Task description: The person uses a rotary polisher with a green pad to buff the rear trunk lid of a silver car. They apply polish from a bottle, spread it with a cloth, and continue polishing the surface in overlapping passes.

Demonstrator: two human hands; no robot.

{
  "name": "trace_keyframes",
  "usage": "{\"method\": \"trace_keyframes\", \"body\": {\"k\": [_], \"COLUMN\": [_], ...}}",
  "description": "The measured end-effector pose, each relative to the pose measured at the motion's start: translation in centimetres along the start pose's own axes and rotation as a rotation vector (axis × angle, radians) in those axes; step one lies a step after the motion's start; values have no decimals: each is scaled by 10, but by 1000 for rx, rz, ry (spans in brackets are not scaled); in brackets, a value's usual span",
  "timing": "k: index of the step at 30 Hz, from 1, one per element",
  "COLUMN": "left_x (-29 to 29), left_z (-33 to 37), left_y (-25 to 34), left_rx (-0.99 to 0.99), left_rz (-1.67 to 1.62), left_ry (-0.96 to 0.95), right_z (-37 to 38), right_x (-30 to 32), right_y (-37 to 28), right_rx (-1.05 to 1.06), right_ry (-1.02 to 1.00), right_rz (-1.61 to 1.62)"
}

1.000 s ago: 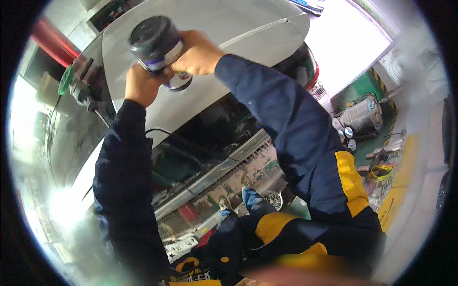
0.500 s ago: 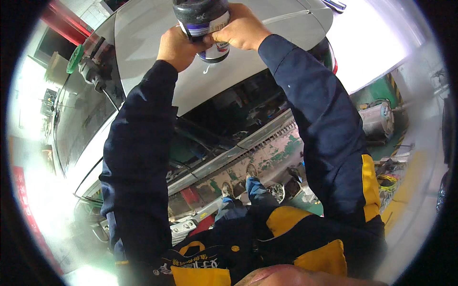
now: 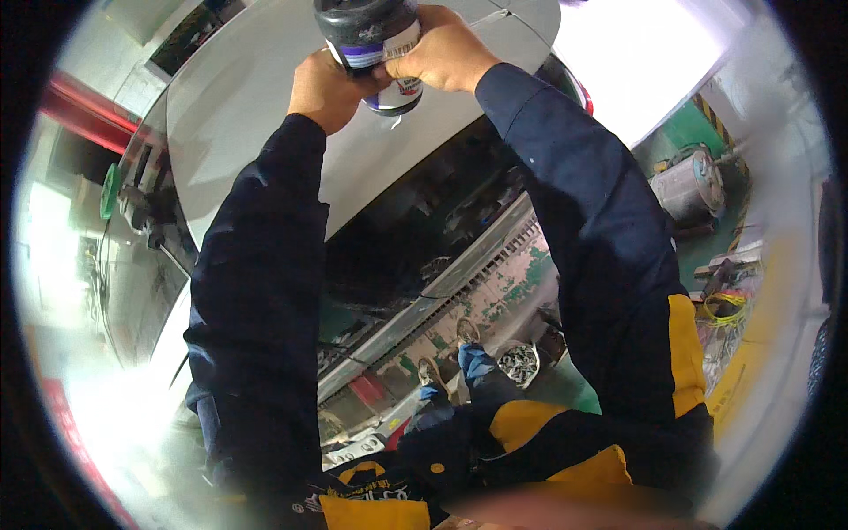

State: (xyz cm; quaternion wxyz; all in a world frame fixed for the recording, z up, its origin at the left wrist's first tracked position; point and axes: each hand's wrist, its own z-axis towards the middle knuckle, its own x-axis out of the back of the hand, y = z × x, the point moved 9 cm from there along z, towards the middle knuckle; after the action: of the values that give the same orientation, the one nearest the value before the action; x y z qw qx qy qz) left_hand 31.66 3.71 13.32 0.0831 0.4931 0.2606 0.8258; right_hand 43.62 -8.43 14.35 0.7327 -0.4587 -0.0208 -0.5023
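My two hands are stretched out at the top of the view, closed around a dark bottle (image 3: 364, 25) with a white and purple label. My left hand (image 3: 327, 88) wraps its left side and lower part. From the other side my right hand (image 3: 442, 51) grips it, its thumb over the label. Below the bottle lies a white car panel (image 3: 238, 88), with a small white streak (image 3: 395, 123) near the bottle's lower end. The bottle's upper end is cut off by the frame edge.
A polisher (image 3: 134, 210) with a green pad (image 3: 109, 191) rests on the car's dark glass at the left. At the right stand a metal tank (image 3: 687, 190) and yellow cable (image 3: 724, 307). Near my feet is a white bucket (image 3: 519, 362) of small pieces. A red beam (image 3: 88, 102) is at upper left.
The view has turned and shifted, so the car and polisher appear further left. Both hands keep their hold on the bottle, in nearly the same place in the picture.
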Motion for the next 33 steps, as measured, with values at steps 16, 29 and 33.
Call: {"method": "trace_keyframes", "body": {"k": [16, 29, 33], "left_x": [-117, -184, -184], "left_z": [126, 178, 176], "left_y": [65, 108, 106], "left_rx": [-237, -328, -354], "left_rz": [39, 252, 314], "left_ry": [-24, 35, 10], "right_z": [5, -23, -30], "right_x": [126, 182, 170], "right_y": [121, 168, 164], "right_rx": [-83, -12, 24], "right_ry": [106, 206, 147], "right_rz": [18, 117, 356]}}
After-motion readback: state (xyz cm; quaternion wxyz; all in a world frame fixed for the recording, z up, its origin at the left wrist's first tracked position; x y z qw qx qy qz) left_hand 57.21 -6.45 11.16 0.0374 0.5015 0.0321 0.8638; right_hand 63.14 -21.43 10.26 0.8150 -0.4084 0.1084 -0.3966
